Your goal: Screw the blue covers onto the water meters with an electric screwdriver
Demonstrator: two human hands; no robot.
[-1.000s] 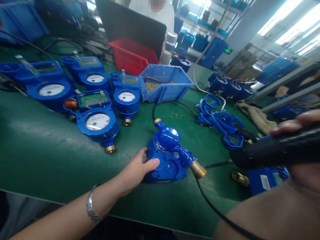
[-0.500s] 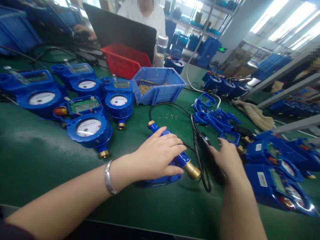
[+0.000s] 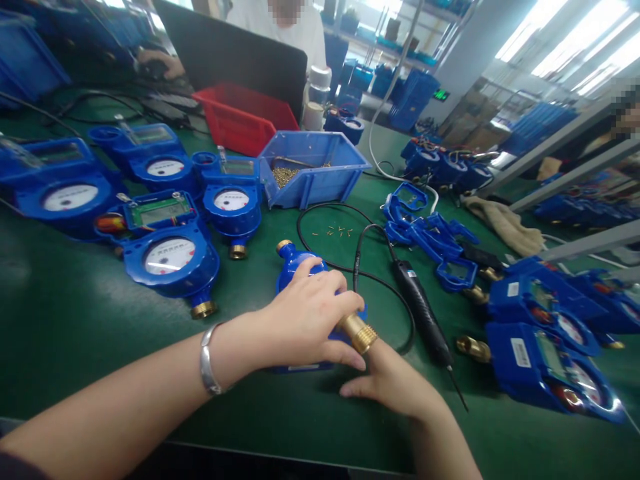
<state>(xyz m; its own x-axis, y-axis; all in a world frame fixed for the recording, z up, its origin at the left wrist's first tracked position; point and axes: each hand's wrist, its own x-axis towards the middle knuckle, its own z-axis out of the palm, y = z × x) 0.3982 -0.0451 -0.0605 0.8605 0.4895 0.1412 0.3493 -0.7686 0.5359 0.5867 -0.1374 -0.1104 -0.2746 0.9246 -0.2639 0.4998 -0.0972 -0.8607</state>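
A blue water meter (image 3: 296, 265) with brass threaded ends lies face down on the green table mat (image 3: 65, 300) in front of me. My left hand (image 3: 305, 319), a silver bracelet on its wrist, is clasped over the top of the meter body. My right hand (image 3: 393, 381) reaches under the near brass end (image 3: 359, 333), fingers curled against the meter's side. A black electric screwdriver (image 3: 424, 312) lies free on the mat just right of the meter, its cable looping behind.
Several assembled blue meters (image 3: 167, 257) with dials stand at the left. A blue bin of brass screws (image 3: 310, 167) and a red bin (image 3: 243, 117) sit behind. Blue covers (image 3: 430, 237) and more meters (image 3: 545, 347) lie to the right. A person sits behind a laptop (image 3: 235, 53).
My right hand let go of the screwdriver, which now lies on the mat, and moved left under the meter's brass end. My left hand went from the meter's side to its top.
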